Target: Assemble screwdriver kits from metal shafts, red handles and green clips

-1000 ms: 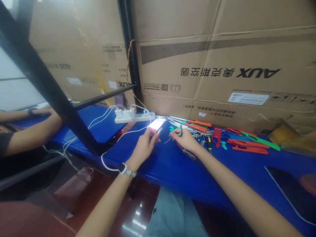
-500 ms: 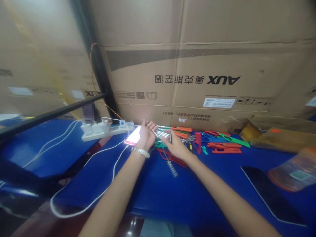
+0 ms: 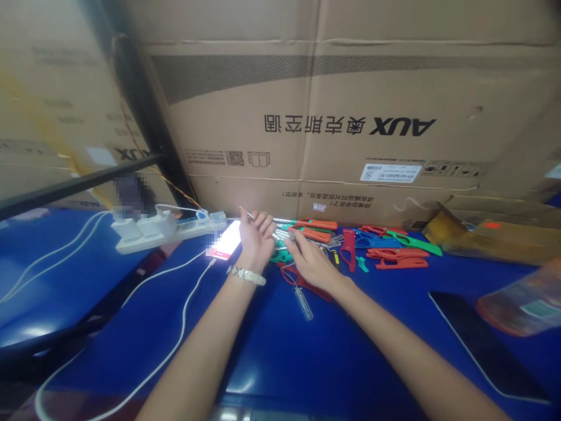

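My left hand (image 3: 258, 240), palm turned up and a white bracelet at its wrist, is closed around a thin metal rod (image 3: 249, 215) whose end shows near the thumb. Close beside it, my right hand (image 3: 311, 257) has its thumb and fingertips pressed together, with a small greyish piece that I cannot make out between them. Orange handle shells with silver tubes (image 3: 313, 224) lie just behind the hands. A red plastic shell (image 3: 313, 283) and a clear tube on a wire (image 3: 304, 304) rest below the right hand. Left of the left hand is a lit phone (image 3: 228, 241).
A white power strip (image 3: 170, 230) with plugs and cables stands at left beside a black metal frame (image 3: 149, 105). Red, blue and green plastic shells (image 3: 397, 254) lie right of centre. Further right are a dark phone-like slab (image 3: 486, 345), a clear jar (image 3: 521, 301) and a cardboard box (image 3: 499, 237).
The view has shifted slightly. The right hand's fingers have closed into a pinch, and the dark piece with silver bars at its fingertips no longer shows. The left hand still grips the rod.
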